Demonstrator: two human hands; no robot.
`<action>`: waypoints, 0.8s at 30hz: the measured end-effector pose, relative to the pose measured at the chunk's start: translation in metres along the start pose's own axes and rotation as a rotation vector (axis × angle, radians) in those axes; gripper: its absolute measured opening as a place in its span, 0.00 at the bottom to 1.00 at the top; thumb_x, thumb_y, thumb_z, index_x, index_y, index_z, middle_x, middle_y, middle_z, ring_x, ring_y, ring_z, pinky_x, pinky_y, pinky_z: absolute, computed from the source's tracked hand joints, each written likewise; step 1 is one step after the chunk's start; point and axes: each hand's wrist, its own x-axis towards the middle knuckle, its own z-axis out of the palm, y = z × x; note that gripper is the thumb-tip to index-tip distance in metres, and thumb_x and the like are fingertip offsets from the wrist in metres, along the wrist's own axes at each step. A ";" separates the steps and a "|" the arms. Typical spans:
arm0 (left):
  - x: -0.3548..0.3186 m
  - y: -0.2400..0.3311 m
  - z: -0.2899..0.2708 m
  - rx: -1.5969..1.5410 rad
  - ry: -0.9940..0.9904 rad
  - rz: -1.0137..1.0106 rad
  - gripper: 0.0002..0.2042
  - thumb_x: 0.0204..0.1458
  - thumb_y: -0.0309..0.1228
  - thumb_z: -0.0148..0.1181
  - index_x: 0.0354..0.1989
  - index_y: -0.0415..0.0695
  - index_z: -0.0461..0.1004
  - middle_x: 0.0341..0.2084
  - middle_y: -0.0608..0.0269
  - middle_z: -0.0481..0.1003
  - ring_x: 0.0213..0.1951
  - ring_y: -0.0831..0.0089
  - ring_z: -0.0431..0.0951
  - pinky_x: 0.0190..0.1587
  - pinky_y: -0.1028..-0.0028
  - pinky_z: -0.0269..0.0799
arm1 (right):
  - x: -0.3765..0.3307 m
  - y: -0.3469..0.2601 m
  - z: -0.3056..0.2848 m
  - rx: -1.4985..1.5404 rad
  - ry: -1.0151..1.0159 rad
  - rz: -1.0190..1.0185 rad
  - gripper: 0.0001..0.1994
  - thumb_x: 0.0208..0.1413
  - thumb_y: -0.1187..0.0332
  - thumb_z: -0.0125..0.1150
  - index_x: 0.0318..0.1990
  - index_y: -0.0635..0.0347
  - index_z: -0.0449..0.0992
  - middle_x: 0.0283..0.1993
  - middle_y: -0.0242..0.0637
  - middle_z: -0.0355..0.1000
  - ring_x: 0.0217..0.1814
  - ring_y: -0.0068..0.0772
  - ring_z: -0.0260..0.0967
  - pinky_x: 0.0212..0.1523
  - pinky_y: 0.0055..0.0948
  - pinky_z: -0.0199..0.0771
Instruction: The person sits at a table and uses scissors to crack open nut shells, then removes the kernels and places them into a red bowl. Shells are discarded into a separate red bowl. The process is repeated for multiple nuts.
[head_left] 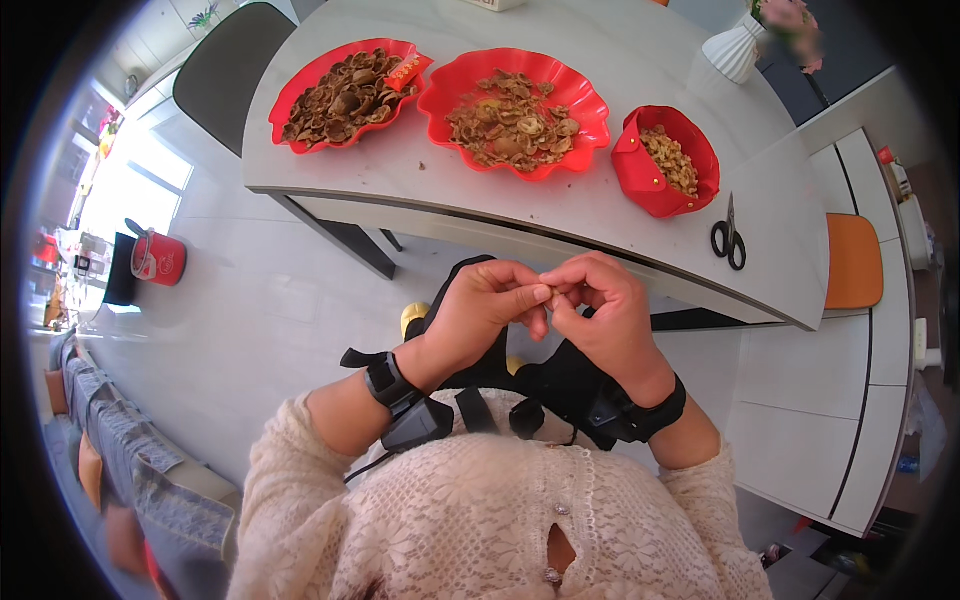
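Just off the table's front edge, above my lap, my left hand and my right hand meet at the fingertips. Both are closed in a pinch around something tiny and brownish, mostly hidden by the fingers. Straight ahead on the table lies a red scalloped plate with broken brown nut shells. Another red plate, to its left, is heaped with larger shell pieces and has a small red packet on its rim. Pale nut kernels partly fill a red snap-cornered holder on the right.
Black-handled scissors lie near the right front edge of the white table. A white vase with pink flowers stands at the back right. An orange seat and a dark chair flank the table. A red bucket is on the floor.
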 end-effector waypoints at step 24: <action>0.009 -0.010 0.022 0.013 -0.005 -0.033 0.07 0.59 0.28 0.50 0.37 0.37 0.71 0.26 0.64 0.73 0.23 0.78 0.70 0.28 0.77 0.69 | -0.025 0.011 -0.020 -0.067 0.132 -0.077 0.07 0.47 0.83 0.60 0.35 0.66 0.76 0.33 0.34 0.72 0.31 0.19 0.73 0.33 0.18 0.75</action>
